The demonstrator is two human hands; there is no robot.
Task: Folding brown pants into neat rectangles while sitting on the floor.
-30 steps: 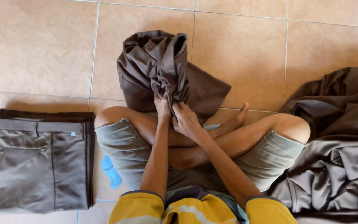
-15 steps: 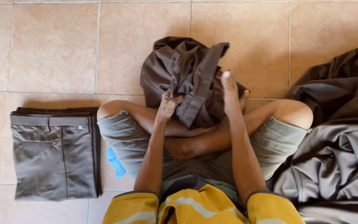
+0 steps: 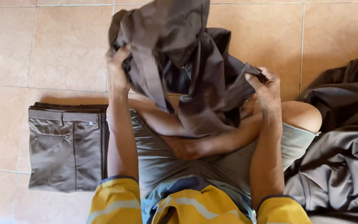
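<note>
Raised since before, brown garment [image 3: 179, 62], left hand [image 3: 119, 70] and right hand [image 3: 266, 87] grip closed on it

Two hands: left hand [image 3: 118, 70], right hand [image 3: 266, 87], both gripping one held brown garment [image 3: 179, 54]. One folded brown trousers stack [image 3: 65, 145]. One loose brown garment heap [image 3: 340, 157].

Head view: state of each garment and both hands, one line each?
Brown garment: unfolded, bunched, lifted above the crossed legs.
Left hand: shut on one edge of the brown garment, raised.
Right hand: shut on the other edge of the brown garment.
Folded trousers: folded flat, stacked on the tile floor, untouched.
Garment pile: unfolded, crumpled on the floor.
</note>
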